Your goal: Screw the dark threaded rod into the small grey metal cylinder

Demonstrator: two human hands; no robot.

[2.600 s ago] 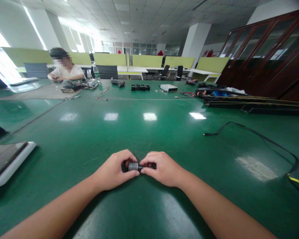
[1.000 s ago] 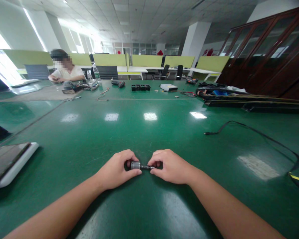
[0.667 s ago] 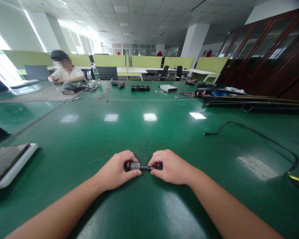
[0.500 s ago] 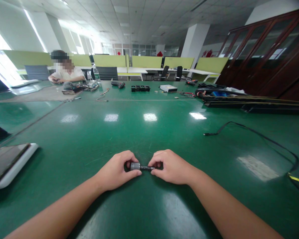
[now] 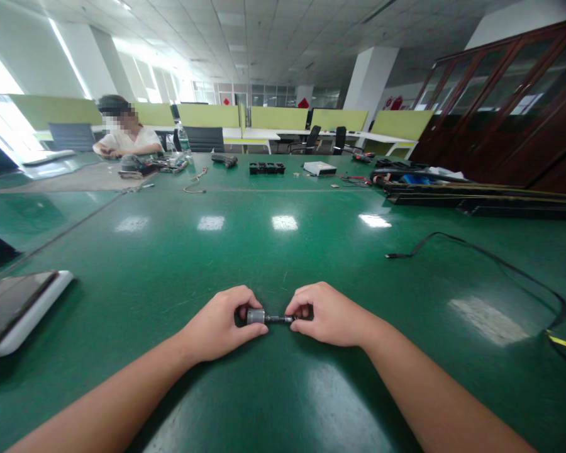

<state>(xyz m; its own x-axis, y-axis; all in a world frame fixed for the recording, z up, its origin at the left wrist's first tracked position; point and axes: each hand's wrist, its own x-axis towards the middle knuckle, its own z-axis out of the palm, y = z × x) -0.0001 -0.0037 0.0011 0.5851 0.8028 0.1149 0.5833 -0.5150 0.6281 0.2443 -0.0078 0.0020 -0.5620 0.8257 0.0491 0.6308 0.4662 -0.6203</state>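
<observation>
Working over the green table (image 5: 273, 264): left hand (image 5: 224, 322) and right hand (image 5: 327, 316), at the cylinder (image 5: 255, 316).
Left grip grasps the cylinder; right pinches the rod (image 5: 277, 319) projecting beside it. They look joined, not separated; what remains cannot be told.

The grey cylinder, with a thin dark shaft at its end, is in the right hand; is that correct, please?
Not quite: the head view shows the left hand holding the grey cylinder, with the thin dark shaft at its end.
</observation>
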